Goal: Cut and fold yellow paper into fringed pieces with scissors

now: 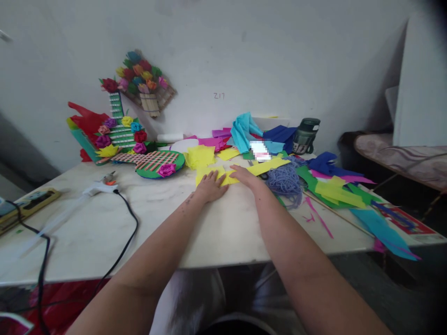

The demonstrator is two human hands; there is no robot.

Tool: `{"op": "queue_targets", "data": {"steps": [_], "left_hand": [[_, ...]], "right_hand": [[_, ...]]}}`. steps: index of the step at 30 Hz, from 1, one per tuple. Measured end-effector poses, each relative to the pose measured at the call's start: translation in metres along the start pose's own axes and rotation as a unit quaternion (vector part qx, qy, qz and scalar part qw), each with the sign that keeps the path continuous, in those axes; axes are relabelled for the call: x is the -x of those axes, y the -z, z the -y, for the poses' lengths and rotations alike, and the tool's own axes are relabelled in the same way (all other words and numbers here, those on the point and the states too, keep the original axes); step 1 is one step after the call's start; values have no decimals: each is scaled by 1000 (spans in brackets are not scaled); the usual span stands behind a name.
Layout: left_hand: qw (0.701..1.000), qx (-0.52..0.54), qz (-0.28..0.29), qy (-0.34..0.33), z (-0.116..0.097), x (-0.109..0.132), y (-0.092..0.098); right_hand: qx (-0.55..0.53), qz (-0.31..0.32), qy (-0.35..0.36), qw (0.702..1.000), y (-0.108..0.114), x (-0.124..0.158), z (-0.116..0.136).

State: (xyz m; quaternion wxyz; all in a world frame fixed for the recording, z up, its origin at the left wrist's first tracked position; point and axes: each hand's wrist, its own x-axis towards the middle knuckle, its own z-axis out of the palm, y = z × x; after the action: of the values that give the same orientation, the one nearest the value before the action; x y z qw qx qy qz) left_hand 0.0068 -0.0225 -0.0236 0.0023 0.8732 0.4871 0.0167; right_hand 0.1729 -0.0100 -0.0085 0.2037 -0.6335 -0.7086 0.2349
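Observation:
My left hand (pixel 211 186) lies flat, fingers a little apart, on a sheet of yellow crepe paper (pixel 202 172). Beside it my right hand (pixel 244 177) rests on the same paper with its fingers stretched to the left; part of them is hard to make out. A long yellow strip (pixel 272 165) runs out to the right from behind my right hand. Just behind both hands is a folded stack of yellow crepe paper (pixel 199 156). To the right of my right wrist lies a tangle of purple-grey yarn (pixel 285 181).
A glue gun (pixel 101 187) with a black cord lies left. Behind it stand guitar-shaped crafts with paper flowers (pixel 160 164). A dark green bottle (pixel 306 136) stands back right, near coloured crepe paper (pixel 244 128). A thin stick (pixel 338 214) and paper scraps lie near the right edge.

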Motion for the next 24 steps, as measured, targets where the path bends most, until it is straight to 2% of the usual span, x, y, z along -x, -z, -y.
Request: {"op": "queue_targets", "data": {"steps": [3,8,13,17,18,20,22,24], "left_hand": [[1000,-1,-6,-5,1,1,-1],[1000,-6,-21,-2,0,3,-2],[997,25,-67,7,0,5,-5],[986,126,-107,14,3,3,-6],[977,164,-138,21,5,2,-5],[940,241,-237,37,7,0,-3],[880,308,-358,53,10,-2,1],[810,377,-441,81,11,-3,4]], "right_hand": [[35,-30,24,999,-3,-1,6],[125,-10,15,992,-7,-5,15],[102,-16,28,994,-10,-10,15],[33,-59,39,997,-12,-14,11],[-7,-71,41,997,-12,-15,10],[-120,-94,52,987,-12,-16,8],[-257,-108,75,957,-11,-15,8],[-384,-104,98,912,-9,-14,10]]}}
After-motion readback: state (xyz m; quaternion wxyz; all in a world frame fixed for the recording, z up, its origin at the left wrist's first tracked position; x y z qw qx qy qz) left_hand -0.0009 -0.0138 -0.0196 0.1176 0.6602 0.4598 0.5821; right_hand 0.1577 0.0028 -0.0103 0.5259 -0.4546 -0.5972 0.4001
